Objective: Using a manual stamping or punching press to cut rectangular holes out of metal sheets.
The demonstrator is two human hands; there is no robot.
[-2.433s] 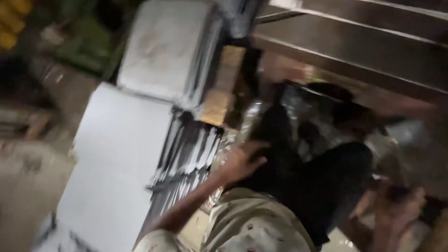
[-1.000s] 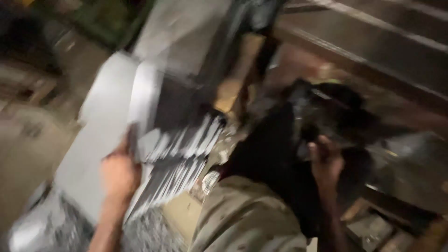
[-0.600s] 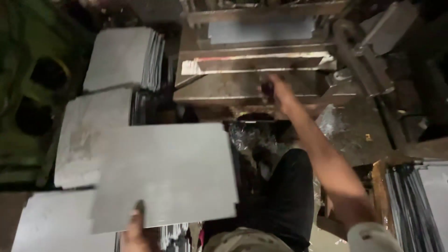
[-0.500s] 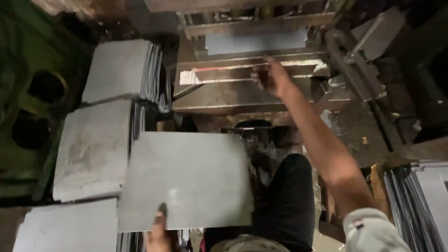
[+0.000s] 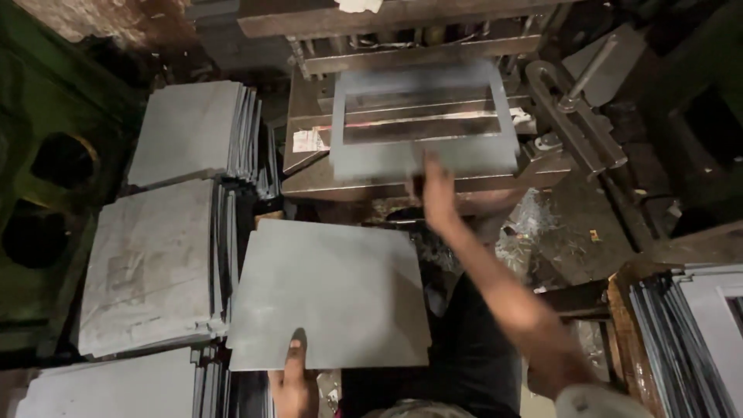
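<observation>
Two sheet stacks (image 5: 166,255) flank left hand (image 5: 294,383).

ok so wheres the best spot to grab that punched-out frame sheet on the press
Take the punched frame sheet by its broad solid near strip, coming from the person's side, where the right hand already grips it. The side rails around the cut-out look thin, and the far edge lies under the press. The left hand holds the blank sheet.

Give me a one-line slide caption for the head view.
Left hand holds a plain metal sheet; right hand grips a punched sheet at the press.
</observation>
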